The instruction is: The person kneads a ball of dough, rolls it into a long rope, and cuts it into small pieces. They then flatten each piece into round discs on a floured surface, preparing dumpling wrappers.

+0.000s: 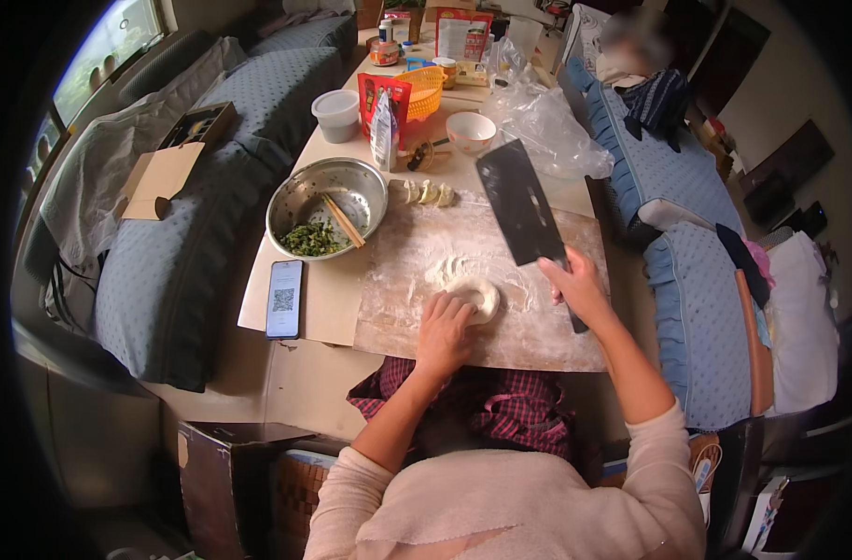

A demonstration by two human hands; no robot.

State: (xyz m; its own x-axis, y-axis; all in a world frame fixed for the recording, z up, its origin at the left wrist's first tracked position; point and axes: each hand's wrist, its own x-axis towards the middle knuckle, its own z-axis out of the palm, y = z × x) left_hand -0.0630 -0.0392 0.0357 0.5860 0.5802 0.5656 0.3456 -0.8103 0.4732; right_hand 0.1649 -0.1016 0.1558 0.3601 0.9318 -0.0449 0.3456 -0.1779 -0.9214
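Observation:
A ring of dough (490, 299) lies on the floured wooden board (405, 280), and the fingers of my left hand (445, 329) rest on its left side. My right hand (581, 288) grips the handle of a cleaver (520, 203), whose broad dark blade is raised above the board's right half. Loose flour (450, 268) is scattered just beyond the ring. Several shaped dumplings (429, 193) stand in a row at the board's far left corner. Left of them, a steel bowl (281, 199) holds chopped green filling (314, 238) and a pair of chopsticks (343, 220).
A phone (284, 301) showing a printed code lies by the table's left edge. Farther back are a lidded tub (336, 117), a red pouch (396, 94), an orange basket (426, 91), a small bowl (471, 131) and plastic bags (559, 133). A person (643, 77) is on the right sofa.

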